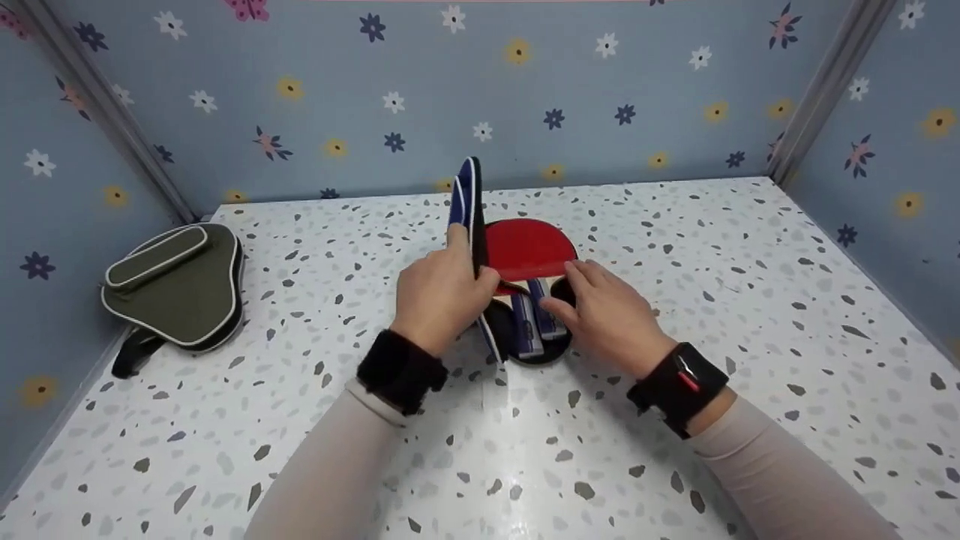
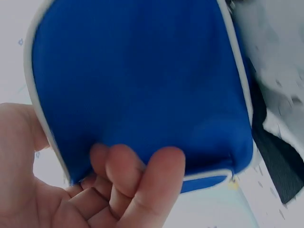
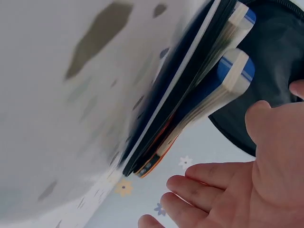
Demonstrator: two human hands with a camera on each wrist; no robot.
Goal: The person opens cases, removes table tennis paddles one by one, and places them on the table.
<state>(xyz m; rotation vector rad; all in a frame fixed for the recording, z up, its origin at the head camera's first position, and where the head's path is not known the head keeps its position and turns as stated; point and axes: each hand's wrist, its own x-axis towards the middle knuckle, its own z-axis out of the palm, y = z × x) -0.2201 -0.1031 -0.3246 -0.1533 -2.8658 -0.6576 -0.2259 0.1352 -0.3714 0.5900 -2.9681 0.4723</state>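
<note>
A blue table tennis paddle case [image 2: 142, 85] with white piping stands opened on the table, its flap upright in the head view. My left hand [image 1: 439, 292] grips that flap, thumb on one side and fingers on the other. Inside the case lie table tennis paddles; one red rubber face [image 1: 529, 251] shows, along with two blue-striped handles [image 1: 526, 330] pointing toward me. My right hand [image 1: 611, 311] is at the right edge of the paddles, fingers extended, nothing held. Whether its fingertips touch the red paddle I cannot tell.
An olive-green paddle case [image 1: 180, 292] with white piping and a black strap [image 1: 136, 351] lies at the table's left edge. The speckled white table [image 1: 712, 255] is bounded by flowered blue panels [image 1: 517, 90] at the back and on both sides.
</note>
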